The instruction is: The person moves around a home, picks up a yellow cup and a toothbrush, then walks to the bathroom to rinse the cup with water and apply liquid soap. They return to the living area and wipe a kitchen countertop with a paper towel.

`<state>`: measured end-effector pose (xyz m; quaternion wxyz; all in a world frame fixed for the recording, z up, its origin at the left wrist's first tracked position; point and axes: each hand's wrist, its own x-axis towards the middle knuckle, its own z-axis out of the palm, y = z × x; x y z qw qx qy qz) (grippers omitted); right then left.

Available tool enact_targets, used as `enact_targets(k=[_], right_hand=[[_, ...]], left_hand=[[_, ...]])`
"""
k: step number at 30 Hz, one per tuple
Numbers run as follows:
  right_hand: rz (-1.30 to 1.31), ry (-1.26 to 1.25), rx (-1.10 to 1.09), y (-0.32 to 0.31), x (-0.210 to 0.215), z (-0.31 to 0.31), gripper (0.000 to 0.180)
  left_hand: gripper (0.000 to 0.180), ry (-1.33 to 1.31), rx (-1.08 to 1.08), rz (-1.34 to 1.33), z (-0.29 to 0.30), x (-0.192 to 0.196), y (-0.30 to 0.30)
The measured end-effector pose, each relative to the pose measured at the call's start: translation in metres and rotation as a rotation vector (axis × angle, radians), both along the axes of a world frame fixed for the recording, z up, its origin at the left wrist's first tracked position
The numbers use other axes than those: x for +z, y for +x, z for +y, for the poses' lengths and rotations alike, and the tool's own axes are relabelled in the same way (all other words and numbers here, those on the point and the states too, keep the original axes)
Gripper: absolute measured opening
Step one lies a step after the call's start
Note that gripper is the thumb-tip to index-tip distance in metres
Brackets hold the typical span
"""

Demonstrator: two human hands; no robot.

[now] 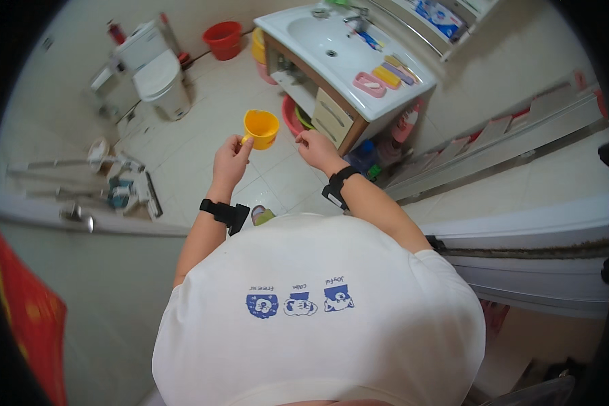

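Observation:
My left hand [231,161] grips the handle of a yellow plastic cup [262,130] with a pouring lip, held out over the tiled floor. Across from the cup, a little to its right, my right hand [320,150] hangs with its fingers curled in. It does not touch the cup, and nothing shows between its fingers. Both wrists wear black straps with small black boxes. Just beyond my right hand, a pink basin [291,116] and a green one [303,118] are partly hidden by the vanity cabinet [331,116].
A white sink [311,32] tops the cabinet, with a pink soap dish [370,84] and brushes on its rim. At the far left stands a toilet [159,74], near a red bucket [223,40]. Mops [135,186] lean left. A slatted rack [494,145] lines the right.

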<state>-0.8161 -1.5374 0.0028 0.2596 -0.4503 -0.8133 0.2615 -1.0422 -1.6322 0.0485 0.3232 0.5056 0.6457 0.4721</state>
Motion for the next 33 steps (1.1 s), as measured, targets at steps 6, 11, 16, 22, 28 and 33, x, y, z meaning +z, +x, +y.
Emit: enact_targets(k=[6,11,16,22,28,33], right_hand=[[0.109,0.079,-0.390,0.016,-0.006,0.080,0.015],[0.183,0.227,-0.869,0.080,-0.011,0.108,0.014],[0.286,0.104,-1.208,0.186,-0.034,0.147,0.015],[0.254,-0.006,-1.349,0.309,-0.089,0.240,0.025],[0.037,-0.149,-1.252,0.388,-0.137,0.342,0.035],[-0.069,-0.228,-1.193,0.411,-0.159,0.399,0.040]], left_hand=[[0.027,-0.058,-0.254,0.038,0.122,0.013,-0.048],[0.028,-0.080,-0.386,0.018,0.200,0.022,-0.051],[0.025,-0.104,-0.507,0.014,0.272,0.019,-0.024],[0.023,-0.069,-0.519,0.077,0.345,0.018,0.041],[0.022,-0.260,-0.554,0.127,0.409,0.030,0.112],[0.021,-0.289,-0.567,0.127,0.446,0.039,0.152]])
